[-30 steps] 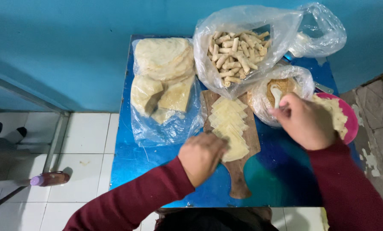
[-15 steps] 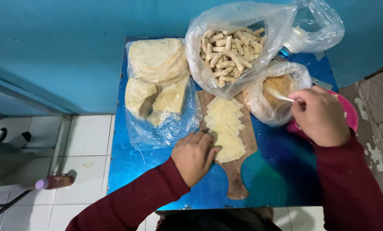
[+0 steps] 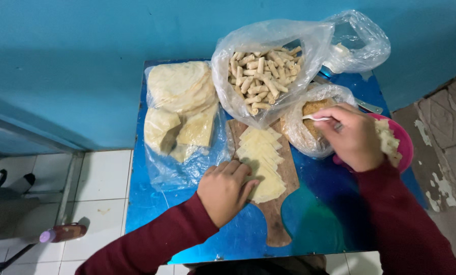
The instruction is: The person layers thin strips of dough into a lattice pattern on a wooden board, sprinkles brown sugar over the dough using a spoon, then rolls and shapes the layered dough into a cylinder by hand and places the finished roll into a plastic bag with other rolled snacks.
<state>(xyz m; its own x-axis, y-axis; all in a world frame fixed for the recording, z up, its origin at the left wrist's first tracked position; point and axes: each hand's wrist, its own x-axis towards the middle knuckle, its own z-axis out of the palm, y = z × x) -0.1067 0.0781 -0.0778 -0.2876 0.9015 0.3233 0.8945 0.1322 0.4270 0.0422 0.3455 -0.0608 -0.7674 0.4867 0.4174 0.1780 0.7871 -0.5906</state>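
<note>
Cheese slices (image 3: 260, 160) lie stacked in an overlapping row on the wooden cutting board (image 3: 276, 224), at the centre of the blue table (image 3: 319, 224). Your left hand (image 3: 225, 191) rests at the 7 o'clock end of the stack, fingers curled loosely and touching the lowest slices; you cannot tell whether it grips one. Your right hand (image 3: 353, 135) is closed on a small white spoon (image 3: 314, 118), whose tip points toward 9 o'clock into the plastic bag of breadcrumbs (image 3: 309, 127). A pink plate (image 3: 404, 147) sits under that hand, at 3 o'clock. A bag of rolled pastries (image 3: 263, 71) stands at 12 o'clock of the board. A bag of flat wrappers (image 3: 182, 112) lies at 10 o'clock.
</note>
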